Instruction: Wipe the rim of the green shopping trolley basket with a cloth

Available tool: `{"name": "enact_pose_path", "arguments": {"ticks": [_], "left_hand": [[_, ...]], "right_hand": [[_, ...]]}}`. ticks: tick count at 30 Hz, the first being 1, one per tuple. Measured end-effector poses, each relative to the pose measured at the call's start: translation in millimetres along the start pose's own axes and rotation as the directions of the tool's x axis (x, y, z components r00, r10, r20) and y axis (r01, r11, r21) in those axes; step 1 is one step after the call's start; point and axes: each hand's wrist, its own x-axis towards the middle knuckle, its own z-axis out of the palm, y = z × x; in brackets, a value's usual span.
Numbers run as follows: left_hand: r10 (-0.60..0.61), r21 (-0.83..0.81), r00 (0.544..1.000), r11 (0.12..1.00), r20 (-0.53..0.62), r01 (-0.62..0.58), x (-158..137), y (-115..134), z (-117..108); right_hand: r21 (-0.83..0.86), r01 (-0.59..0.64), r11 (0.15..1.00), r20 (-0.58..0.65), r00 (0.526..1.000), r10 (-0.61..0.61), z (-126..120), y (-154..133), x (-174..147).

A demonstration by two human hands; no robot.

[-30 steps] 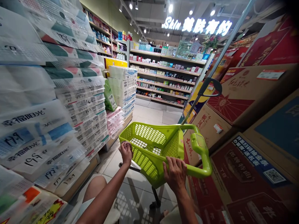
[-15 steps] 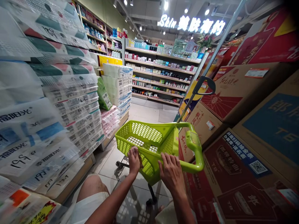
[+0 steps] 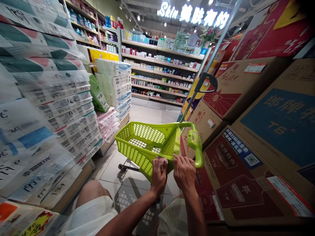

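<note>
A lime-green plastic shopping cart (image 3: pixel 140 149) stands sideways in front of me, its perforated basket holding no goods. My left hand (image 3: pixel 159 172) is closed at the near rim of the basket, its fingers curled in. Close beside it on the right, my right hand (image 3: pixel 184 172) is hooked over the same green edge, where the rim runs into the looped handle (image 3: pixel 199 154). The fingertips of both hands are partly hidden behind the rim. Below the basket show dark legs with a caster wheel (image 3: pixel 121 167).
Stacked tissue packs (image 3: pixel 71 114) line the left on a low wooden platform (image 3: pixel 86 170). Cardboard cartons (image 3: pixel 226 88) are piled close on the right. A metal pole with a dark loop handle (image 3: pixel 209 82) stands behind the cart. Cosmetics shelves (image 3: pixel 159 68) close the far end of the tiled aisle.
My left hand has slid right along the rim and is now close to my right hand. The cart has turned slightly, and the view has shifted right and down.
</note>
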Motion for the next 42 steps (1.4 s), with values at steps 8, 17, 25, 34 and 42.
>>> {"name": "enact_pose_path", "arguments": {"ticks": [8,17,25,34,42], "left_hand": [[-0.026,0.087,0.985,0.995,-0.173,0.041,-17,-58,-1],[-0.180,0.035,0.842,0.973,-0.509,0.230,49,-91,-16],[-0.111,0.063,0.950,0.989,-0.292,0.134,-15,-79,3],[0.101,0.132,0.992,0.987,-0.079,-0.090,-17,-87,-4],[0.070,0.301,0.991,0.953,-0.111,-0.034,-32,-96,-8]], "right_hand": [[-0.072,-0.087,0.994,-0.145,0.986,0.076,0,-4,-13],[-0.037,-0.081,0.996,-0.173,0.982,0.073,8,-11,-15],[-0.024,-0.149,0.989,-0.155,0.977,0.143,8,-28,-13],[-0.037,-0.140,0.989,-0.163,0.978,0.133,14,-30,-14],[-0.050,-0.117,0.992,-0.171,0.979,0.107,16,-31,-16]]}}
